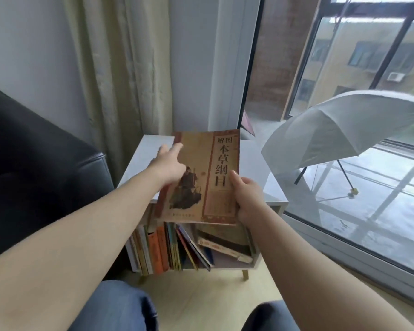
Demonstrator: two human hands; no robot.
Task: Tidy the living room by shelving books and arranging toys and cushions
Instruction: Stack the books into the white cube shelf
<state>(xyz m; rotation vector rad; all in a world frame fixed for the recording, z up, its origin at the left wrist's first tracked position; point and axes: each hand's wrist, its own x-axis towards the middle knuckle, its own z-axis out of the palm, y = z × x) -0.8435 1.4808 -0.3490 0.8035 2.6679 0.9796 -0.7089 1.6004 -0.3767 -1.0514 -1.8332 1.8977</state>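
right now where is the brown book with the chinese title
Centre of the head view: the brown paperback book, gripped by the right hand and touched by the left hand, hovers above the white side table.

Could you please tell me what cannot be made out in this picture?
Head view:
- Right hand: fingers hidden under the brown book.
- Left hand: hold unclear, fingers partly behind the book.
- Shelved books: spine titles too small, blurred.
- Sofa: cut off by the left edge.
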